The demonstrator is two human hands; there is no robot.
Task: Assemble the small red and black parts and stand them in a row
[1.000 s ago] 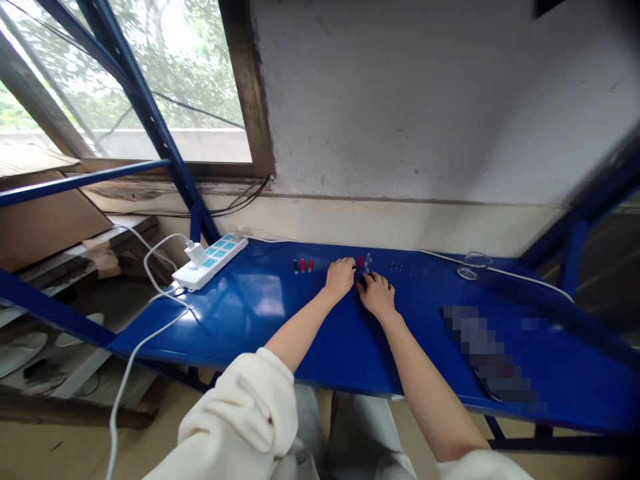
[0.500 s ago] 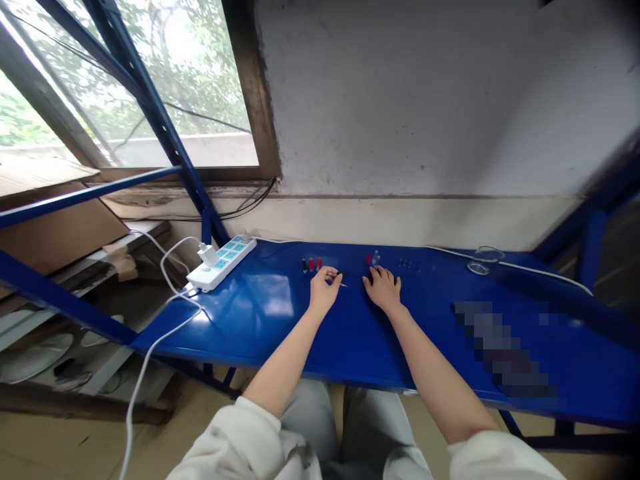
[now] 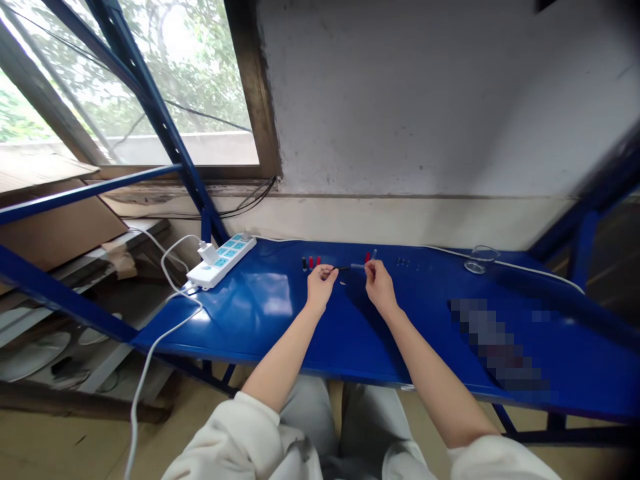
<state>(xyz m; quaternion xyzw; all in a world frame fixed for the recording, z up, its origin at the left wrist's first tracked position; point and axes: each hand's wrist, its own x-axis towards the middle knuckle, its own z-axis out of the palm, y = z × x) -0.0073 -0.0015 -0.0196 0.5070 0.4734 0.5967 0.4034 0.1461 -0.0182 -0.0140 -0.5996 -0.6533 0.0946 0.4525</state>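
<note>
My left hand (image 3: 321, 287) is closed in a pinch on a thin black stick-like piece (image 3: 343, 268) that points right. My right hand (image 3: 382, 288) pinches a short translucent tube (image 3: 357, 266), its left end close to the black piece's tip; whether they touch I cannot tell. A tiny pale piece (image 3: 343, 283) lies on the blue table (image 3: 280, 337) between the hands. Beyond my left hand a small black cylinder (image 3: 304, 264) and two red cylinders (image 3: 311, 263) stand in a row. A red piece (image 3: 367, 257) and another clear tube (image 3: 374, 254) are behind my right hand.
Several tiny parts (image 3: 403, 261) lie right of my right hand. A white power strip (image 3: 223, 262) with a plugged-in adapter sits at the left, its cable hanging over the edge. A clear round container (image 3: 475, 267) and a pixelated dark object (image 3: 495, 347) are on the right.
My right hand has picked up a clear tube and brought it left, towards the black piece. My left hand has stayed nearly in place, and the black piece now points at the tube.
</note>
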